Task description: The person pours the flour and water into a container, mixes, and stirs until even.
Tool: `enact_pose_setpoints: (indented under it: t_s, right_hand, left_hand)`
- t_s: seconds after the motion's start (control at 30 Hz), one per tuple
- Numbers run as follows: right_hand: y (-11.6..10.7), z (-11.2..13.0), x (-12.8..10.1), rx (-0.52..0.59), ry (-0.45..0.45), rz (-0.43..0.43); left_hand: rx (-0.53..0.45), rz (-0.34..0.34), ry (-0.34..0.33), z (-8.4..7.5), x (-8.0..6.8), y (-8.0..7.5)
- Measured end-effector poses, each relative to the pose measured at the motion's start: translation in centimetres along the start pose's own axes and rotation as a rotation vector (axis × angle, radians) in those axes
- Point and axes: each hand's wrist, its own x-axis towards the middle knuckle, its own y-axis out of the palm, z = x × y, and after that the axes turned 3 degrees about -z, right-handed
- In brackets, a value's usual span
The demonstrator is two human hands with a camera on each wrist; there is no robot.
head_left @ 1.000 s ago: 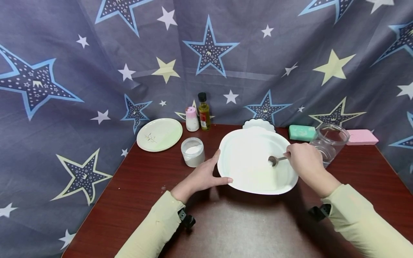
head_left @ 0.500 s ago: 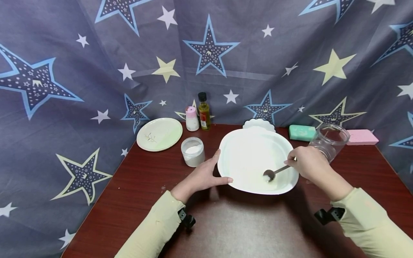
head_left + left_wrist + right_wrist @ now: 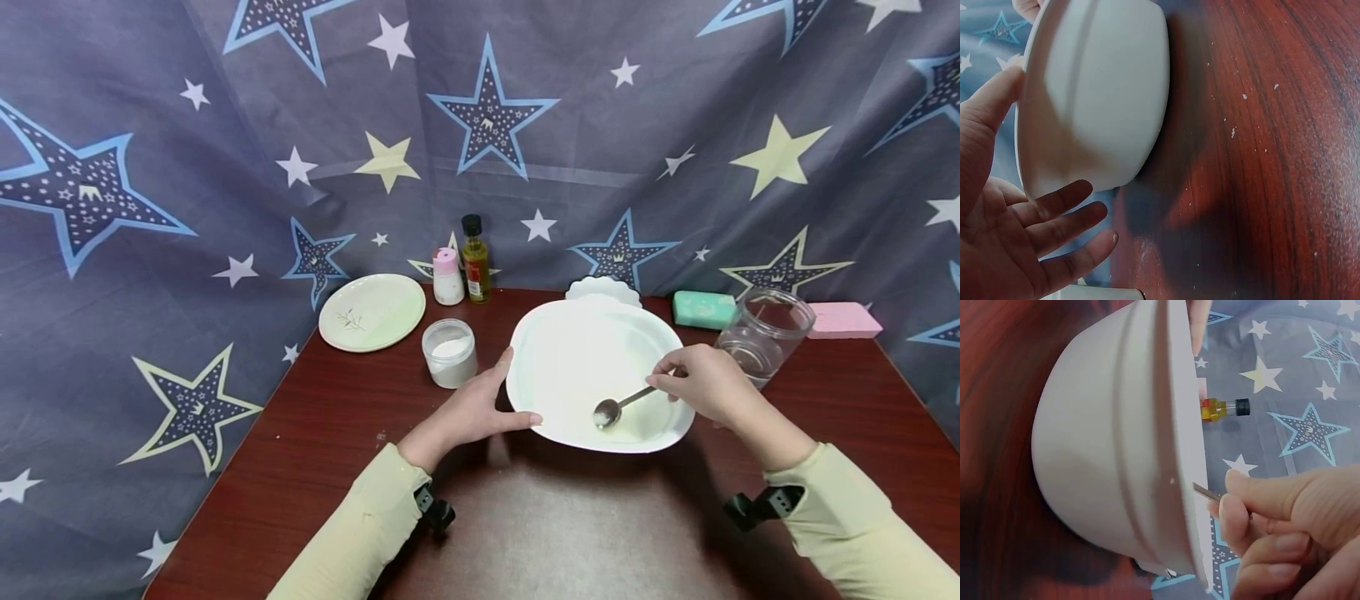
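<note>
A white oval basin (image 3: 558, 367) stands at the middle of the table in the head view. My left hand (image 3: 467, 417) steadies its left side, thumb on the front rim and fingers spread along the outer wall. The left wrist view shows those fingers (image 3: 1072, 228) extended, beside the basin wall. My right hand (image 3: 705, 379) pinches the handle of a metal spoon (image 3: 607, 412) between thumb and fingertips. The spoon's bowl is inside the basin, with a little white stuff in it. In the right wrist view the basin's wall (image 3: 1085, 437) hides the spoon's bowl.
Left of the basin stands a clear jar (image 3: 450, 367) of white powder. Behind are an oval plate (image 3: 375, 308), a pink-capped shaker (image 3: 448, 283) and an oil bottle (image 3: 476, 262). A glass jar (image 3: 772, 325), green sponge (image 3: 703, 309) and pink sponge (image 3: 845, 320) are at right.
The spoon's bowl has moved left and toward the near side within the basin, my right hand shifting with it. My left hand and the basin have stayed in place.
</note>
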Motion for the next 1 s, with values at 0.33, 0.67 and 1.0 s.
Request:
enact_pose_setpoints:
  t_s: [0.33,0.67,1.0]
  right_hand:
    - [1.4,0.6,0.2,0.311,-0.009,-0.017]
    - [3.9,2.7,1.4,0.214,-0.054,-0.123]
    - [4.9,3.8,2.4,0.029,-0.076,-0.247]
  left_hand:
    - [0.001,0.005,0.000,0.0,0.1,0.0]
    - [0.010,-0.010,0.008,-0.1,0.0,0.0]
    - [0.010,-0.013,0.008,-0.3,-0.1,0.1]
